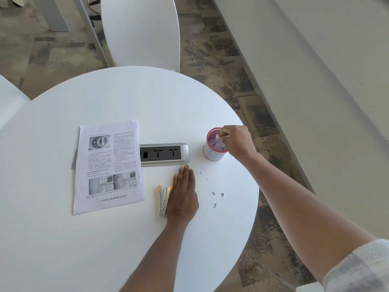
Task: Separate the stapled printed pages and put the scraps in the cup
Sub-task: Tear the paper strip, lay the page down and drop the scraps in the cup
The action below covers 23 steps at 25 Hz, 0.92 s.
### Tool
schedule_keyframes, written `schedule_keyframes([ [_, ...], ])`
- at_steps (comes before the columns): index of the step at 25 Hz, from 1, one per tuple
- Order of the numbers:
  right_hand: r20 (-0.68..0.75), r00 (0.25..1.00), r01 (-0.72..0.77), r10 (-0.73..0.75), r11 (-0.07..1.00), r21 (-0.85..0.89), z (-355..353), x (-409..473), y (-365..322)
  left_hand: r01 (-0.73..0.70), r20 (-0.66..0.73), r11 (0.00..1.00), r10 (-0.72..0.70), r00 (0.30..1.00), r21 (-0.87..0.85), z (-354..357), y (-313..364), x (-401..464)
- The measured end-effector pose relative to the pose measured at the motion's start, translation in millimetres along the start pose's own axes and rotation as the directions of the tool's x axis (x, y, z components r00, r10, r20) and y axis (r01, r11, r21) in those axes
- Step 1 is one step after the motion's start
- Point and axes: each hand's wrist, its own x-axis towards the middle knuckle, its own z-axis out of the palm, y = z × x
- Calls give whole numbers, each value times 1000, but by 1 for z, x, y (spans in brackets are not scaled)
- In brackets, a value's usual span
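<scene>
Right grip [224, 138] over cup [212, 155], contents unclear

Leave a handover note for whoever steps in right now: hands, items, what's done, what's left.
Right hand: fingers pinched over the red mesh cup, apparently dropping a scrap.
Left hand: flat on the round white table, beside the orange-and-silver stapler.
Printed pages lie left of the power strip.
Left: a white paper scrap and small staple bits on the table still need binning.

Bare table [130, 98] beyond socket strip [164, 154]
</scene>
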Motion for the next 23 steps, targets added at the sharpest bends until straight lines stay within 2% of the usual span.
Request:
schedule_keyframes([
  [4,-30,999,-12,11,1000,-19,-2,-1,-5,0,-3,1000,0,1000,9,1,-1,1],
  [6,-117,992,55,-51,998,28,-4,-14,-17,-2,1,1000,2,1000,5,1,-1,1],
  [7,-116,986,129,-123,990,52,1,-26,-23,-2,2,1000,2,1000,-1,1,-1,0],
  [9,10,965,260,-260,964,52,21,-56,-28,-4,2,1000,4,1000,-20,1,0,0],
  [12,247,941,259,-232,962,-85,57,-85,-20,-12,3,999,12,1000,-38,1,0,0],
  [17,322,911,327,-257,926,-188,67,-81,-3,-22,-19,999,21,1000,-44,2,-2,0],
  [23,327,910,316,-257,938,-144,70,-83,20,-14,-23,999,13,1000,-50,2,-1,0],
])
